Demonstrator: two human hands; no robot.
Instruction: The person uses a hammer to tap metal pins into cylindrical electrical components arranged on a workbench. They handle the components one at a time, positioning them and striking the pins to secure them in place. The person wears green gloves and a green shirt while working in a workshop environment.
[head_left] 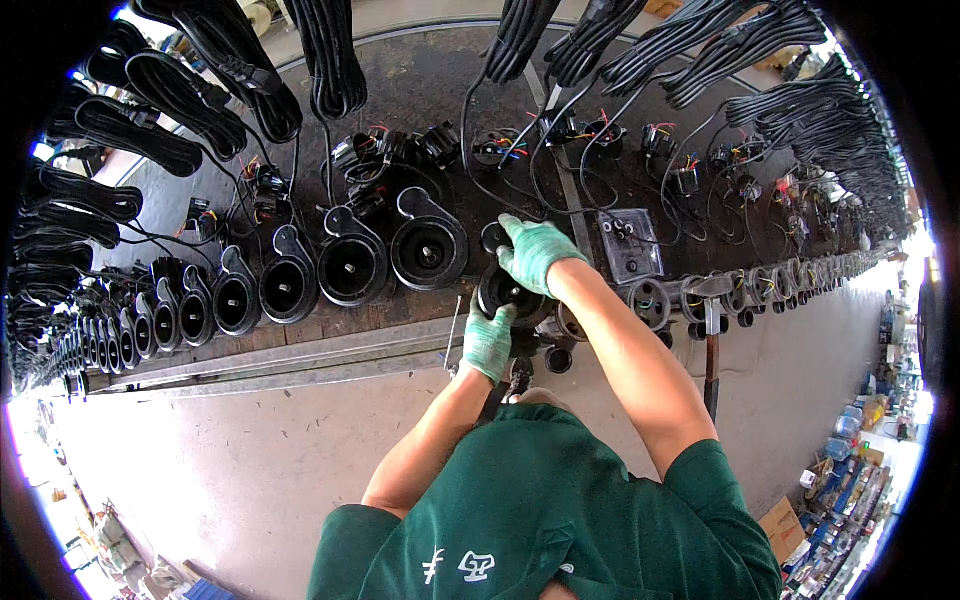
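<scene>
A black round blower housing (498,294) with a pale metal shaft in its middle is between my two gloved hands at the bench's front edge. My left hand (488,343), in a green glove, grips its near rim from below, fingers closed. Over its far right side lies my right hand (538,258), curled round the part near the outlet; some of its fingers are hidden. Just left stand similar housings, the closest one (429,253) with its outlet neck pointing away. To the right sits a clear shallow tray (631,246) with small dark parts.
Bundled black power cords (329,60) hang in a row above the bench (430,100). Behind the housings lie small motors (400,150) with coloured wires. A hammer (711,290) hangs over the front edge on the right, beside a row of round motor units (650,303).
</scene>
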